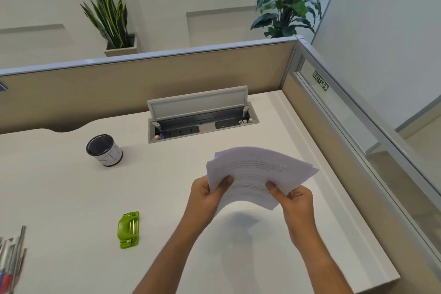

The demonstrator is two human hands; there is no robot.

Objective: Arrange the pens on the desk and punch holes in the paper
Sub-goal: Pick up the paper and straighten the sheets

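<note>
A loose stack of printed paper (pixel 257 169) is held in the air above the white desk (pixel 71 198), its sheets fanned and bowed. My left hand (pixel 207 192) grips its near left edge and my right hand (pixel 293 200) grips its near right edge, thumbs on top. A green hole punch (pixel 128 229) lies on the desk to the left of my left arm. Several pens (pixel 10 260) lie in a bunch at the desk's far left edge, partly cut off by the frame. An empty dark cup with a white wrap (pixel 104 150) stands further back on the left.
An open cable box with sockets (pixel 202 124) is set into the desk behind the paper, its lid raised. Beige partition walls (pixel 143 83) close the desk at the back and along the right. Two potted plants stand behind the partition.
</note>
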